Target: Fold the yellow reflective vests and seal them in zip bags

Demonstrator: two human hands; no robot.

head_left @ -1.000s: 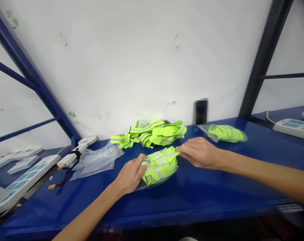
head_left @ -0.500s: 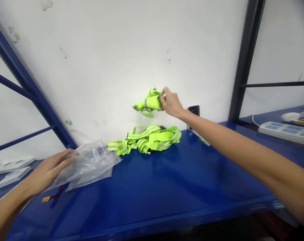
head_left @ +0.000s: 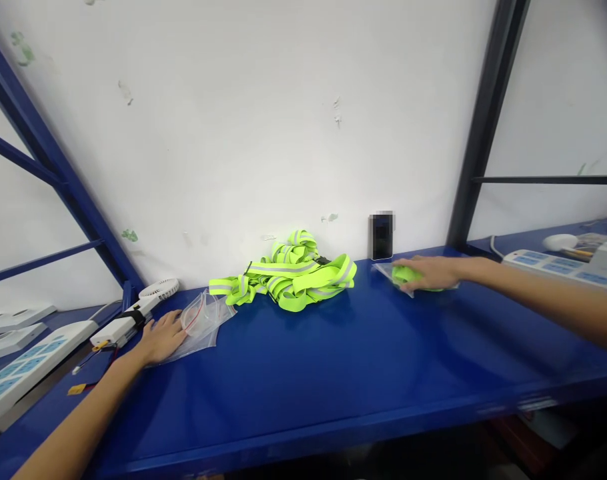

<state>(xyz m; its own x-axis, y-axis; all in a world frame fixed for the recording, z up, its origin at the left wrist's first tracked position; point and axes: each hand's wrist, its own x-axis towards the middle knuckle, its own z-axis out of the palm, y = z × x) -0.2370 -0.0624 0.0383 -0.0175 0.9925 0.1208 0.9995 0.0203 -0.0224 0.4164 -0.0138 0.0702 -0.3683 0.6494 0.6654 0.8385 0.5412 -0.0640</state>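
Note:
My left hand (head_left: 164, 337) lies flat with its fingers spread on clear zip-lock bags (head_left: 203, 331) at the left of the blue table. Over at the right, my right hand (head_left: 428, 272) has its fingers curled over a clear bag with a folded neon-yellow reflective strap (head_left: 406, 275) inside; part of the bag is hidden under the palm. Between the hands, against the wall, sits a tangled heap of neon-yellow reflective straps (head_left: 313, 280) with grey stripes and black buckles. One rolled bundle (head_left: 296, 248) rests on top at the back.
A dark phone (head_left: 382, 237) leans on the wall behind my right hand. To the left are a small white fan (head_left: 159, 289), a battery pack with wires (head_left: 118, 330) and a power strip (head_left: 28, 370). Another power strip (head_left: 566, 265) is at the right, beyond a black post (head_left: 483, 133).
The rolled strap bundle went from my right hand onto the heap. My right hand moved down and right to the bagged strap. My left hand lowered the bags and spread flat on them.

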